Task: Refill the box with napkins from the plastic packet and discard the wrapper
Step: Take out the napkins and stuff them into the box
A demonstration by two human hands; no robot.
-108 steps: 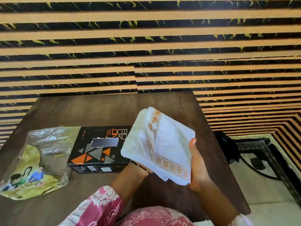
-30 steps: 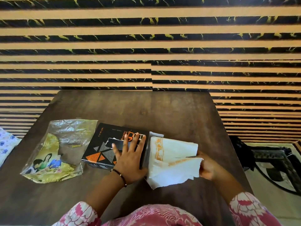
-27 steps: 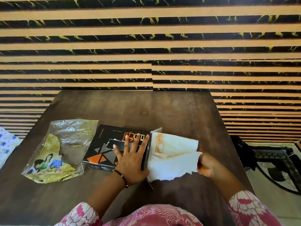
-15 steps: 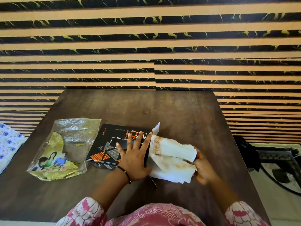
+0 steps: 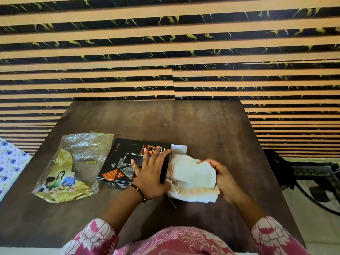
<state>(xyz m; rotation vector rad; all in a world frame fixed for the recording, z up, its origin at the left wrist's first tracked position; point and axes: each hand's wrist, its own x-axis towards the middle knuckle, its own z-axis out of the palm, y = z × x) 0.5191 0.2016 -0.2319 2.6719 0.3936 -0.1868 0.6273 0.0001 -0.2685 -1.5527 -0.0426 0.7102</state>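
A black box [image 5: 119, 159] with orange and grey triangles lies flat on the brown table [image 5: 202, 129]. Its right end is open, with a white flap [image 5: 179, 149] standing up. My left hand [image 5: 150, 173] lies spread on the box's top near that end, pressing it down. My right hand [image 5: 219, 176] grips a stack of white napkins [image 5: 193, 174] with orange borders. The stack's left end sits in the box's open end, and the rest sticks out to the right. The empty plastic wrapper [image 5: 73, 166], clear and gold with a printed picture, lies left of the box.
A striped tan and black wall [image 5: 169, 52] rises behind the table. A floral cloth [image 5: 9, 162] shows at the far left edge. Right of the table, on the floor, lie a dark object [image 5: 274, 162] and a patterned rug [image 5: 316, 181].
The napkin stack went from held up in both hands to lying at the box's right end. My left hand came down on the box, and my right hand pushed the stack leftward into the opening.
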